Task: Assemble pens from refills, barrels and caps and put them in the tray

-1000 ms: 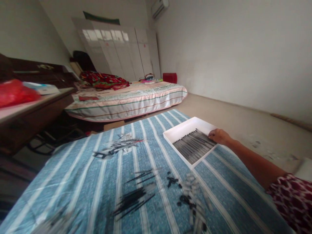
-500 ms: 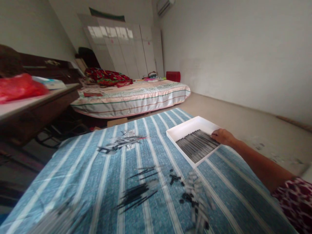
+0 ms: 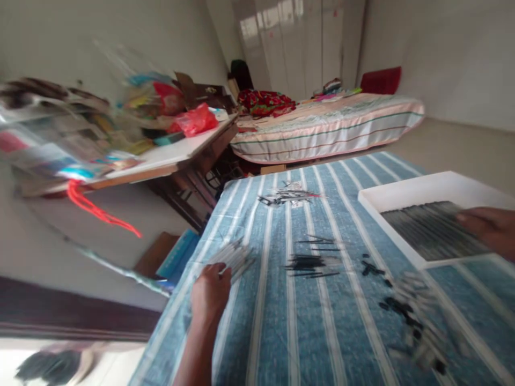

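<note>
Left grip (image 3: 211, 292) touches pale tubes (image 3: 234, 254) (right grip (image 3: 491, 227) at white box (image 3: 410, 191)).

Matt cloth table cover (image 3: 273, 321), smooth white box (image 3: 426, 188), crinkled plastic bag (image 3: 198, 121), glossy wardrobe (image 3: 292, 59)

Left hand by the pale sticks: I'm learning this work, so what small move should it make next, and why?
Probably pinch one of the pale sticks with the left hand: it is at the pile's near end, though blur hides whether one is gripped. The right hand is at the dark sticks in the white box, so the left seems free to pick.
</note>
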Demonstrator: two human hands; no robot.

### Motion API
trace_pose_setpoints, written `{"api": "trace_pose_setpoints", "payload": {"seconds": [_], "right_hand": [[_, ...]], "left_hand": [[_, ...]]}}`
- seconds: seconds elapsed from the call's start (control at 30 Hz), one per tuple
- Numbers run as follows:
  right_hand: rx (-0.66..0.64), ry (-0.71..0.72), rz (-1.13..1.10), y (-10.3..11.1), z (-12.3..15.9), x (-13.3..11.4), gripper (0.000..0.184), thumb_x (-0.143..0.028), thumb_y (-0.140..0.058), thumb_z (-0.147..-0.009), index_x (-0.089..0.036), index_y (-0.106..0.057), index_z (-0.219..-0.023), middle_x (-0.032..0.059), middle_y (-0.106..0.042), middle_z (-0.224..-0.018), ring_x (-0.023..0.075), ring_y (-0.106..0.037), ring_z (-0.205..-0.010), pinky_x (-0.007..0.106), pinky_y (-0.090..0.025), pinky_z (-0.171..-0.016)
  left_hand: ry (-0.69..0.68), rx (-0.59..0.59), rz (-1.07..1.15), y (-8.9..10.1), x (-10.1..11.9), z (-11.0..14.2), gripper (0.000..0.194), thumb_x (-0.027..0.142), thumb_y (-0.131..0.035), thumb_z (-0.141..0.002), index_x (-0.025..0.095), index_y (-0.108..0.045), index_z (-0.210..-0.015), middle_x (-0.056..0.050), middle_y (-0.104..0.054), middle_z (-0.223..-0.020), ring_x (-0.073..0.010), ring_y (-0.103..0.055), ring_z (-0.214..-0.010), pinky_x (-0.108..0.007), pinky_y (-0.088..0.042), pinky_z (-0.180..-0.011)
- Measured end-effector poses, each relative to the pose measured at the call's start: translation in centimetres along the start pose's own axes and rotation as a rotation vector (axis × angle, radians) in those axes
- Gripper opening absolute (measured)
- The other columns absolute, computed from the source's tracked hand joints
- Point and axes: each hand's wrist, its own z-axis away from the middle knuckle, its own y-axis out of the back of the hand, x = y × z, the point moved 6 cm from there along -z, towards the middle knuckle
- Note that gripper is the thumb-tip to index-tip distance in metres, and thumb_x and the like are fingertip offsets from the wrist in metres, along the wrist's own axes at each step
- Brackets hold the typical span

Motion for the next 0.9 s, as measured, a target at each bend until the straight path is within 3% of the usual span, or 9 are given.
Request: {"api": "trace_pose_setpoints", "payload": {"seconds": [0.1,0.13,0.23,0.33,0.5,0.6,0.7,0.8,0.9], "right_hand": [[-0.024,-0.04,-0.032,-2.9,2.3,-6.4,0.034,-0.064,-0.048,-0.074,-0.035,-0.065,-0.076,0.0081,-0.071,-0.078,0.0272,-0.064,-0.07,0.044,-0.046,-0.067],[-0.086,-0.018,-0.093,-4.2,3.1,-9.0,0.031,-0.06,-0.047,-0.076,-0.035,-0.065,-0.077,0.0057,-0.071,-0.077,0.0255,-0.065,-0.069,0.041,-0.047,-0.065],[-0.26,0.152,-0.205,-7.8,5.0,-16.4,0.028,-0.046,-0.045,-0.083,-0.027,-0.065,-0.078,0.0024,-0.071,-0.075,0.0205,-0.065,-0.068,0.033,-0.049,-0.064],[-0.38,0.282,-0.181,-10.7,6.5,-20.7,0.026,-0.033,-0.042,-0.089,-0.023,-0.066,-0.081,0.001,-0.069,-0.076,0.0167,-0.063,-0.07,0.028,-0.047,-0.065],[-0.35,0.498,0.117,-13.7,8.4,-23.5,0.024,-0.016,-0.044,-0.086,-0.02,-0.065,-0.076,0.0043,-0.064,-0.077,0.0191,-0.06,-0.076,0.029,-0.044,-0.069],[-0.34,0.569,0.288,-14.6,9.1,-24.2,0.022,-0.009,-0.047,-0.083,-0.019,-0.066,-0.076,0.0053,-0.062,-0.077,0.0207,-0.057,-0.076,0.031,-0.042,-0.07],[-0.375,0.571,0.399,-15.1,9.4,-24.5,0.022,-0.005,-0.049,-0.08,-0.018,-0.067,-0.079,0.0068,-0.062,-0.081,0.0223,-0.056,-0.08,0.033,-0.041,-0.071],[-0.411,0.557,0.456,-15.1,9.4,-24.7,0.023,-0.003,-0.049,-0.08,-0.017,-0.067,-0.077,0.008,-0.063,-0.083,0.0234,-0.056,-0.083,0.034,-0.04,-0.072],[-0.424,0.564,0.479,-15.0,9.6,-24.8,0.026,0.0,-0.047,-0.079,-0.017,-0.067,-0.075,0.0081,-0.063,-0.085,0.0234,-0.056,-0.084,0.034,-0.04,-0.073]], "left_hand": [[-0.044,-0.031,-0.049,-1.0,1.1,0.8,0.027,0.027,-0.048,-0.084,0.016,-0.069,-0.095,-0.009,-0.07,-0.096,-0.0237,-0.067,-0.084,-0.03,-0.049,-0.07],[-0.07,-0.037,-0.048,-1.3,1.7,1.2,0.025,0.027,-0.048,-0.084,0.017,-0.069,-0.095,-0.008,-0.07,-0.096,-0.0227,-0.066,-0.086,-0.029,-0.048,-0.072],[-0.189,-0.053,-0.084,-2.0,3.2,2.1,0.023,0.023,-0.048,-0.085,0.017,-0.069,-0.094,-0.009,-0.068,-0.097,-0.0232,-0.063,-0.092,-0.029,-0.047,-0.077],[-0.221,-0.075,-0.165,-2.5,3.7,2.2,0.022,0.023,-0.049,-0.084,0.016,-0.069,-0.092,-0.01,-0.066,-0.094,-0.0257,-0.061,-0.093,-0.032,-0.047,-0.078],[-0.194,-0.129,-0.153,-3.2,3.2,1.7,0.023,0.024,-0.046,-0.085,0.019,-0.068,-0.085,-0.008,-0.064,-0.088,-0.0235,-0.06,-0.089,-0.031,-0.046,-0.075],[-0.227,-0.077,-0.081,-3.1,3.5,2.1,0.017,0.019,-0.047,-0.083,0.017,-0.064,-0.079,-0.009,-0.063,-0.09,-0.0231,-0.059,-0.089,-0.031,-0.045,-0.077],[-0.289,-0.051,0.132,-3.1,4.7,3.4,0.016,0.013,-0.044,-0.082,0.018,-0.058,-0.077,-0.006,-0.06,-0.083,-0.0184,-0.058,-0.079,-0.029,-0.046,-0.074],[-0.348,-0.101,0.369,-3.3,6.1,4.9,0.015,0.017,-0.042,-0.085,0.019,-0.055,-0.078,-0.003,-0.058,-0.077,-0.0158,-0.06,-0.072,-0.026,-0.047,-0.07],[-0.429,-0.154,0.539,-3.5,7.4,6.1,0.02,0.016,-0.043,-0.085,0.017,-0.058,-0.097,-0.006,-0.064,-0.091,-0.0161,-0.064,-0.082,-0.025,-0.049,-0.075]]}}
